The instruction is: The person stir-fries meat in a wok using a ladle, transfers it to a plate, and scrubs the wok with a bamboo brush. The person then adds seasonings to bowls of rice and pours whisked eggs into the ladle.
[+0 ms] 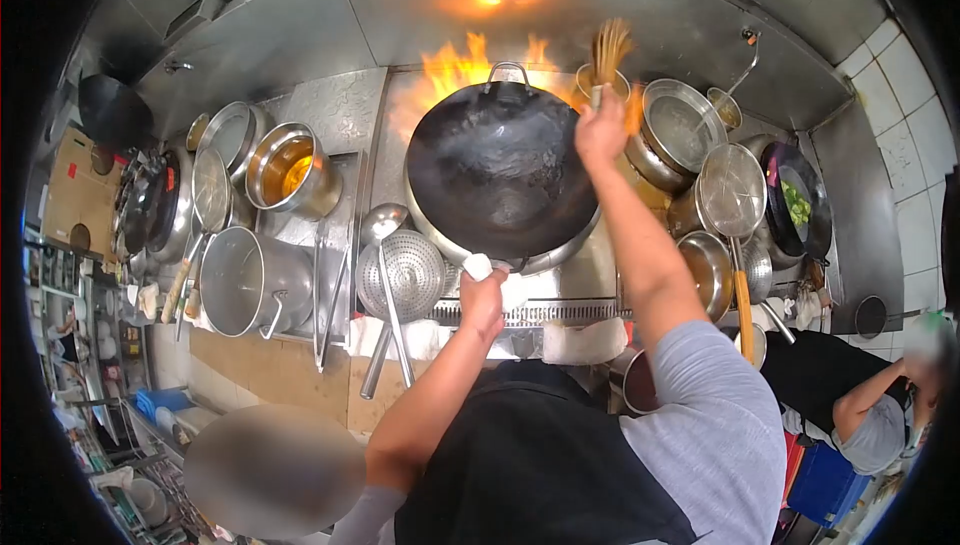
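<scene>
Black metal wok [500, 165], white cloth [478, 266] clenched at its rim by left hand [482, 305]; right hand [601, 129] grips tan bristle brush [609, 53].

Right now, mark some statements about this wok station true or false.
1. The right hand holds a bamboo brush. True.
2. The left hand grips a ladle. False: it holds a white cloth at the near edge of the wok.
3. Flames show beyond the wok. True.
4. Orange liquid is right of the wok. False: the pot of orange liquid is left of it.
5. Green food is in a dark pan. True.
</scene>
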Action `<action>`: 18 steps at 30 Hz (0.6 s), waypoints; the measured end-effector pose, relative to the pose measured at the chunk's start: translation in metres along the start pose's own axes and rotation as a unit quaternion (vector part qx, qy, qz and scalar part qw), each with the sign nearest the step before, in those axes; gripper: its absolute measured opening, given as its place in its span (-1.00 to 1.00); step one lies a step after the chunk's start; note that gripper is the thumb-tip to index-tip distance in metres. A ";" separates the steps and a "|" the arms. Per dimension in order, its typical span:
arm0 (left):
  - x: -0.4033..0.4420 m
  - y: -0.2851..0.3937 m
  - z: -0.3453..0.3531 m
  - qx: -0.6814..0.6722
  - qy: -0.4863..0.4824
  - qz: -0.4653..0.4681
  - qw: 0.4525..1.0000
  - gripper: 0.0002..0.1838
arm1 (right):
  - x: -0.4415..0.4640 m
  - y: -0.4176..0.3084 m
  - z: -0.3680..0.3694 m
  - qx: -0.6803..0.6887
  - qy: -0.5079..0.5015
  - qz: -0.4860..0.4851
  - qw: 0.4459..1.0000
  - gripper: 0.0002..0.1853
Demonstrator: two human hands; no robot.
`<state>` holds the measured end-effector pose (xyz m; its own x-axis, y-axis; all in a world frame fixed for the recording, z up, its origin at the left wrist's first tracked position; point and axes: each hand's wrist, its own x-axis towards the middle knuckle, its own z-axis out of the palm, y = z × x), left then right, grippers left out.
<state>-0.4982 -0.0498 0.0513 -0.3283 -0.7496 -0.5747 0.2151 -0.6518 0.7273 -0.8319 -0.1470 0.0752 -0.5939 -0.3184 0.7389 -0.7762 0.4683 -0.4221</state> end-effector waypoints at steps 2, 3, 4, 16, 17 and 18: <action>-0.004 0.005 0.005 -0.013 0.011 -0.004 1.000 -0.75 | -0.051 -0.019 0.019 0.060 -0.149 0.085 0.983 -0.32; -0.004 0.004 0.005 -0.011 0.009 -0.005 1.000 -0.75 | -0.076 -0.030 0.026 0.012 -0.354 0.082 0.931 -0.31; -0.002 0.003 0.004 -0.005 0.010 -0.007 1.000 -0.74 | -0.083 -0.061 -0.010 0.028 -0.527 -0.001 0.849 -0.36; 0.000 0.007 0.000 -0.003 0.026 0.018 0.999 -0.66 | 0.003 0.031 -0.012 -0.090 -0.222 -0.054 0.969 -0.38; -0.001 0.007 -0.003 0.009 0.006 0.016 1.000 -0.65 | -0.009 0.026 -0.007 -0.055 -0.123 -0.044 0.990 -0.45; -0.003 0.006 -0.005 0.020 -0.018 0.015 1.000 -0.64 | -0.018 0.020 -0.005 -0.022 -0.020 -0.033 0.999 -0.53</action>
<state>-0.4916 -0.0519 0.0560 -0.3548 -0.7632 -0.5401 0.1882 -0.6241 0.7583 -0.8358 -0.1275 0.0560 -0.5502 -0.3819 0.7426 -0.8044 0.4811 -0.3485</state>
